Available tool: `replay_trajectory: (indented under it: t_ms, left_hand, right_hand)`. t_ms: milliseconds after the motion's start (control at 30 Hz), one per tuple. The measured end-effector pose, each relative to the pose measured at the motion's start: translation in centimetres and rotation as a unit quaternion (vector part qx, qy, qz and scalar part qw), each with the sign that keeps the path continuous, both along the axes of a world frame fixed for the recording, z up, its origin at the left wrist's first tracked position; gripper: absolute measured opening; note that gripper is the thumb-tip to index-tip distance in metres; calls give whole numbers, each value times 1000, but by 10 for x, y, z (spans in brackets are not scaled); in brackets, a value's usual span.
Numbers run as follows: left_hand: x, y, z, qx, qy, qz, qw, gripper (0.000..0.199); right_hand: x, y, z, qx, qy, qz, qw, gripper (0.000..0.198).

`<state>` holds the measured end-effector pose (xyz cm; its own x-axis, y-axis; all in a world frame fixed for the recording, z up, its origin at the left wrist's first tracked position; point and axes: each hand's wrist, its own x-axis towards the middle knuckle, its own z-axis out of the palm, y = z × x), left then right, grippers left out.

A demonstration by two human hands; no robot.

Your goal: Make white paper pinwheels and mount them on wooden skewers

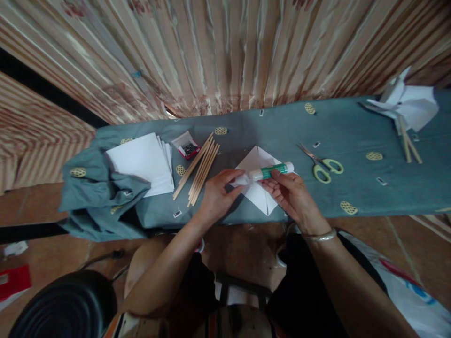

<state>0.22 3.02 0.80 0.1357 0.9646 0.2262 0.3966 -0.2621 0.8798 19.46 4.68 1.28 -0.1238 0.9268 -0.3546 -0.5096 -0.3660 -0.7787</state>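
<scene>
My right hand (291,195) is closed around a white glue stick (275,171) with a green label, held level. At its left end, my left hand (221,192) pinches a whitish, see-through piece that looks like the glue stick's cap (242,179); I cannot tell if it is on or off. Under both hands lies a white paper square (268,206) with slits running in from its corners, partly hidden by the fingers. Right of it, scissors (322,169) with green handles lie slightly spread.
Several wooden sticks (202,173) lie left of the paper, beside a small red box (187,146) of dark bits. A stack of white paper (137,162) sits further left. Paper pinwheels (405,103) on sticks lie far right. The narrow table has a green cloth (246,126).
</scene>
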Motion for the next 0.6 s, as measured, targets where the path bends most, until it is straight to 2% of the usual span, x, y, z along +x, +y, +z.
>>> replay_trajectory:
  t_ms: [200, 600]
  left_hand:
    - [1, 2, 0, -8, -5, 1, 1000, 28]
    - [-1, -2, 4, 45, 66, -12, 997, 25]
  right_hand:
    - [-3, -2, -1, 5, -14, 5, 1000, 24]
    - [-4, -2, -3, 19, -75, 12, 997, 29]
